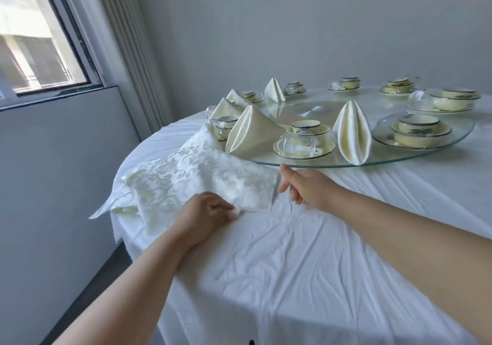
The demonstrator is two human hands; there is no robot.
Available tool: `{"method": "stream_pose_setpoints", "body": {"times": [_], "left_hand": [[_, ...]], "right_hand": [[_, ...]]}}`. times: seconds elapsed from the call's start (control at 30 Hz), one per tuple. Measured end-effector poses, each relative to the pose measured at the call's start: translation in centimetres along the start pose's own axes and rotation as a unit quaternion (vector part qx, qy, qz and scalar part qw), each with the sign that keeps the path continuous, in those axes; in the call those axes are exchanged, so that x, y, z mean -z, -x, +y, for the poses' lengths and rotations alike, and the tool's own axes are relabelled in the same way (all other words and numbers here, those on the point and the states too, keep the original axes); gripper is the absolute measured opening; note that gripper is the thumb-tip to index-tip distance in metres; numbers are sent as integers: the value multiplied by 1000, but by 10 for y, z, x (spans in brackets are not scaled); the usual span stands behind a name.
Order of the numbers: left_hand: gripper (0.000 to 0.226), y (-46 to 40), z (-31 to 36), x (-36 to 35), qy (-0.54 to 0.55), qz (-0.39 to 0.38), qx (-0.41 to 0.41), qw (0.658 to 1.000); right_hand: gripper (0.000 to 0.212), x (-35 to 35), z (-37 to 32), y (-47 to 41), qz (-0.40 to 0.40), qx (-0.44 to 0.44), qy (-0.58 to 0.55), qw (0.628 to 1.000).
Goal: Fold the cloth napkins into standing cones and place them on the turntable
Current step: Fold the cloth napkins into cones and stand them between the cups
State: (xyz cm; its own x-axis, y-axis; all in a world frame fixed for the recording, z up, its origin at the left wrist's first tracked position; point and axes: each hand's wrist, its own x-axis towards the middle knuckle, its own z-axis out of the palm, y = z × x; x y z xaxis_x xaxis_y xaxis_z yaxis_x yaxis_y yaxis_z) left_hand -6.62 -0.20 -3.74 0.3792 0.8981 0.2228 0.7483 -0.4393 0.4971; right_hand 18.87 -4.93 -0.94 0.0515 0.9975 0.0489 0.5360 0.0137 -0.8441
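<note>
A stack of flat cream damask napkins (191, 176) lies on the white tablecloth at the table's left edge, one corner hanging over. My left hand (207, 215) pinches the near corner of the top napkin. My right hand (303, 187) hovers beside the stack's right edge, just below the rim of the glass turntable (415, 158), fingers loosely curled and holding nothing. Folded napkin cones stand on the turntable: one at the near left (250, 134), one at the near middle (351, 134), and one further back (274, 90).
Bowl and saucer sets (303, 136) (418, 131) ring the turntable, with more at the back. Two more folded napkins (229, 104) sit at the far left of the table. A wall and window stand close on the left. White tablecloth (292, 264) spreads in front of me.
</note>
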Motion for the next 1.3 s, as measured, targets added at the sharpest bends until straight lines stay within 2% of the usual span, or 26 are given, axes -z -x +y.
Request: {"method": "stream_pose_setpoints", "body": {"times": [0.03,0.07,0.13,0.27,0.4,0.47,0.53,0.67,0.77,0.83,0.93,1.0,1.1,1.23,1.3], "left_hand": [[12,-3,1,-1,17,17,13,1000],[7,-6,2,-2,15,34,23,999],[7,-13,2,-3,7,40,48,998],[19,-24,5,-4,59,30,85,994],[9,-26,5,-11,18,56,87,995],[15,-25,5,-13,18,68,103,992],[19,-27,5,-14,20,69,123,990],[19,-30,8,-12,30,69,142,987],[21,-29,16,-4,81,81,154,981],[24,-29,26,3,58,107,136,983],[22,-28,49,14,24,141,57,988],[23,-25,68,17,107,115,24,987],[31,-19,90,19,212,38,7,976],[32,-11,108,16,385,-51,15,921],[32,-7,113,13,431,-65,18,900]], "right_hand": [[66,-5,-1,0,-8,-7,-11,1000],[65,-10,-2,0,-15,-14,-24,1000],[62,-16,-2,2,-20,-22,-36,999],[52,-20,1,3,-3,-21,-23,999],[52,-26,-1,-6,25,-16,67,997],[47,-30,-5,-8,39,-11,99,994],[39,-35,-7,-9,40,-11,97,994],[38,-39,-4,-4,31,-9,93,995],[31,-35,-2,-1,34,-13,68,997],[30,-33,-5,3,53,-6,52,997],[44,-30,-10,9,125,64,34,989],[48,-26,-13,14,154,125,29,980],[54,-17,-13,19,131,165,37,977],[40,-11,-7,22,127,197,26,972],[58,-8,-4,22,142,217,-13,966]]}}
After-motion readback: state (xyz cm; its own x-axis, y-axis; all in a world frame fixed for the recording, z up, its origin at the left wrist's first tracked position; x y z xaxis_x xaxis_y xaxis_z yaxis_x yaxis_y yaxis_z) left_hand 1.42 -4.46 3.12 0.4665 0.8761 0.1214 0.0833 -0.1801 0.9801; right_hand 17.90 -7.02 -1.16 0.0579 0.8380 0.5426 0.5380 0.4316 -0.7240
